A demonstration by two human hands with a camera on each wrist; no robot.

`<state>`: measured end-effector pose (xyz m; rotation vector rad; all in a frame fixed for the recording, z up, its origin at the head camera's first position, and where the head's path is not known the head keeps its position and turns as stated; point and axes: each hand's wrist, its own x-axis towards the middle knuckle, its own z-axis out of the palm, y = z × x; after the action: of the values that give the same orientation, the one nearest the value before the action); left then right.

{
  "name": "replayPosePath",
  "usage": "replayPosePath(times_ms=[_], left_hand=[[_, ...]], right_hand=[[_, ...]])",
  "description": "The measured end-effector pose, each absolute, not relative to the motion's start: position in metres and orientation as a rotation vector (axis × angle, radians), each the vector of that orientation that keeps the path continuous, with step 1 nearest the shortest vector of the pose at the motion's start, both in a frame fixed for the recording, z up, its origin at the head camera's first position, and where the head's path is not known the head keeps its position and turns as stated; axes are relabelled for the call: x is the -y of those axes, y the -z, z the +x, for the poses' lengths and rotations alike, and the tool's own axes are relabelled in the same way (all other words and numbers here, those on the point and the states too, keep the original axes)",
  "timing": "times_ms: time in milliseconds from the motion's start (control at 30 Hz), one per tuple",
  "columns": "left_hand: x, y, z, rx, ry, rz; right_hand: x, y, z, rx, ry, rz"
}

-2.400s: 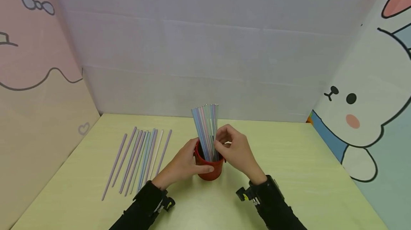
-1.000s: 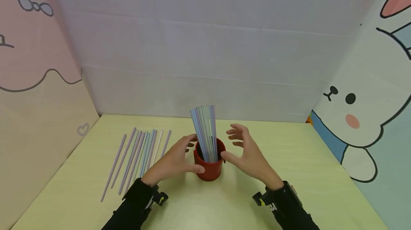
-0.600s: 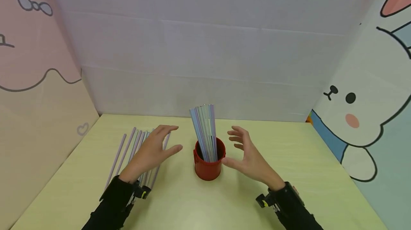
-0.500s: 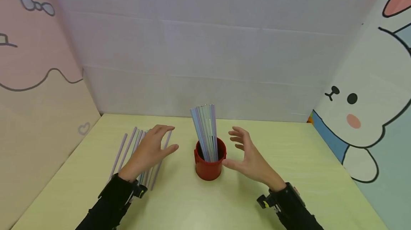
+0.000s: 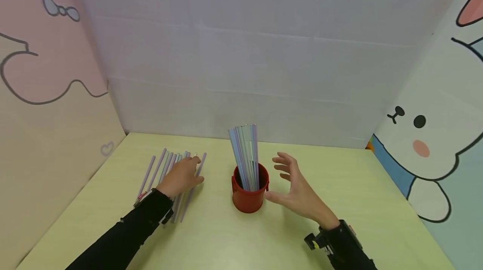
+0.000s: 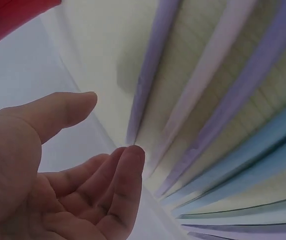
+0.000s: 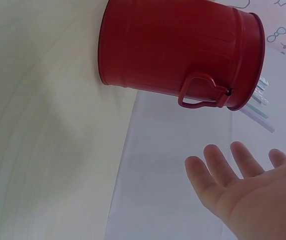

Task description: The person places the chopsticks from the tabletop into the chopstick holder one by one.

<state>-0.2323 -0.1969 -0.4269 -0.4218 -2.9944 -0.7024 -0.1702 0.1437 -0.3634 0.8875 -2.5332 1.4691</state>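
A small red metal bucket point(image 5: 247, 202) stands upright on the table, holding a bundle of pastel straws point(image 5: 241, 152) that lean left. Left of it lies a row of loose purple, blue and whitish straws point(image 5: 149, 175). My left hand point(image 5: 181, 177) is over that row and partly covers it. In the left wrist view its thumb is apart from the bent fingers, with the nearest purple straw point(image 6: 150, 70) just past the fingertips; nothing is gripped. My right hand point(image 5: 298, 192) hovers at the bucket's right side, fingers spread and empty. A side handle point(image 7: 202, 95) shows in the right wrist view.
The pale yellow table point(image 5: 226, 245) runs back to a white sheet wall point(image 5: 256, 64). Cartoon-printed panels stand at the left point(image 5: 56, 94) and right point(image 5: 407, 161). Black bands with small cameras are on both wrists.
Both hands were at the bucket, the right fingers at the straws. The right hand has drawn back a little and opened; the left has let go and moved left over the loose straws.
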Motion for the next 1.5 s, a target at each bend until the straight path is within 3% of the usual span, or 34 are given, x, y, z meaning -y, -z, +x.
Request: replayPosePath(times_ms=[633, 933, 1200, 1500], left_hand=[[0.176, 0.421, -0.247, 3.059, 0.617, -0.402], [0.181, 0.422, -0.246, 3.066, 0.913, -0.403], [0.180, 0.367, -0.231, 2.842, 1.094, -0.447], [0.162, 0.317, -0.214, 2.553, 1.166, -0.525]], right_hand=[[-0.160, 0.411, -0.197, 2.574, -1.498, 0.921], [-0.156, 0.409, -0.195, 2.575, -1.520, 0.927], [-0.142, 0.387, -0.183, 2.583, -1.614, 0.897], [-0.128, 0.419, -0.205, 2.644, -1.720, 0.843]])
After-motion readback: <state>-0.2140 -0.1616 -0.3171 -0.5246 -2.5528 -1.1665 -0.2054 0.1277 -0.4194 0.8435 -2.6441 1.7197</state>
